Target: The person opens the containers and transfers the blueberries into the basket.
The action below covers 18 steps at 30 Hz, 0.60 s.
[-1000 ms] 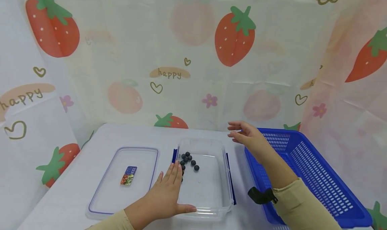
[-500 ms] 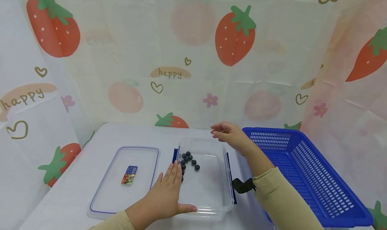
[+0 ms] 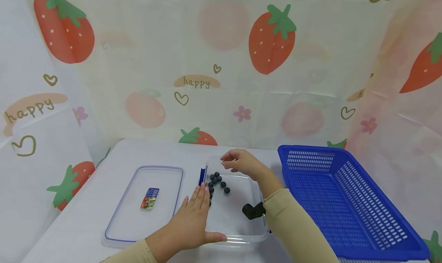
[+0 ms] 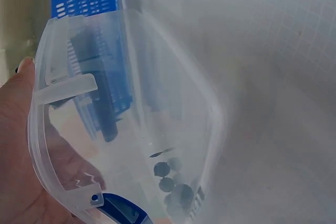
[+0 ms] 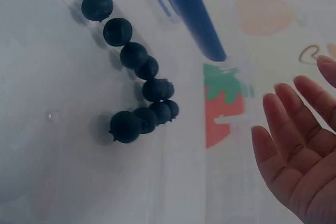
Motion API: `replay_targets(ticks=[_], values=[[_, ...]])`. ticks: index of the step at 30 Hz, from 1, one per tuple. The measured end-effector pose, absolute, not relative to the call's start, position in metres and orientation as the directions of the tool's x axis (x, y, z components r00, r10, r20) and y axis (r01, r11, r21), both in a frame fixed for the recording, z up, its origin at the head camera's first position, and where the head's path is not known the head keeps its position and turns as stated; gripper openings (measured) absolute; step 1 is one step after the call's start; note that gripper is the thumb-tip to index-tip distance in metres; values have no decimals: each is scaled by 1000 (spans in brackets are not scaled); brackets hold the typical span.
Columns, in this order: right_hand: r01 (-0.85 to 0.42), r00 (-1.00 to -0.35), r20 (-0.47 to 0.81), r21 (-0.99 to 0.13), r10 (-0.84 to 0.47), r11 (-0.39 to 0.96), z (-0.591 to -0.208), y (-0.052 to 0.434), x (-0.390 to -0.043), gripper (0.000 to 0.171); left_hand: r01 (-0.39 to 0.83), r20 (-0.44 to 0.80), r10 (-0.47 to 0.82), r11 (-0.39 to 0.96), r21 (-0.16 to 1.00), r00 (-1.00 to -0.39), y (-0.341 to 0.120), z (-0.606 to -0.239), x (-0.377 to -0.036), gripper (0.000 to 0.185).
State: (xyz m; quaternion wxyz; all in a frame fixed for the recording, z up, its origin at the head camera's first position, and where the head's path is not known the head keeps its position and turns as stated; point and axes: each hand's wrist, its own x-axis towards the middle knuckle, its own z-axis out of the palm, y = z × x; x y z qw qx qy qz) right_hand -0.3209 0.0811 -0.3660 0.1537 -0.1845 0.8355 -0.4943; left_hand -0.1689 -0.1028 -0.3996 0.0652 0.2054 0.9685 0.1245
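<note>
A clear plastic food box (image 3: 241, 238) with blue clips stands on the table in the head view. Several dark blueberries (image 5: 126, 126) lie on its floor, mostly along the left wall. My left hand (image 3: 188, 222) rests against the box's near left corner, fingers straight along the left wall and thumb along the front rim. In the left wrist view, that hand (image 4: 21, 145) shows only in part beside the box. Over the far part of the box hovers my right hand (image 3: 244, 164), fingers loosely bent, holding nothing and apart from the berries.
On the left lies a clear lid (image 3: 121, 222) with a purple-blue edge, bearing a small printed label (image 3: 150, 198). A blue perforated basket (image 3: 340, 213) stands right of the box. A fruit-patterned curtain (image 3: 165, 52) hangs behind the table.
My right hand has moved left, from beside the basket's far left corner to above the box. The left hand stays at the box corner, and the berries have not visibly shifted.
</note>
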Motion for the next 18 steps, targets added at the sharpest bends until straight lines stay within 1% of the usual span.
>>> replay_targets(ticks=[4, 9, 13, 18], values=[[-85, -882, -142, -890, -450, 448, -375, 73, -327, 19, 385, -72, 416, 884, 265, -906, -104, -401, -169, 123], [-32, -873, -198, -889, -446, 457, -384, 72, -333, 16, 391, -65, 419, 885, 254, -906, -103, -402, -169, 124], [-35, -851, -235, -867, -470, 497, -392, 74, -338, 17, 386, -71, 415, 886, 258, -907, -104, -400, -168, 125], [-50, -806, -302, -822, -509, 567, -401, 73, -341, 18, 380, -79, 415, 883, 274, -907, -105, -399, -168, 125]])
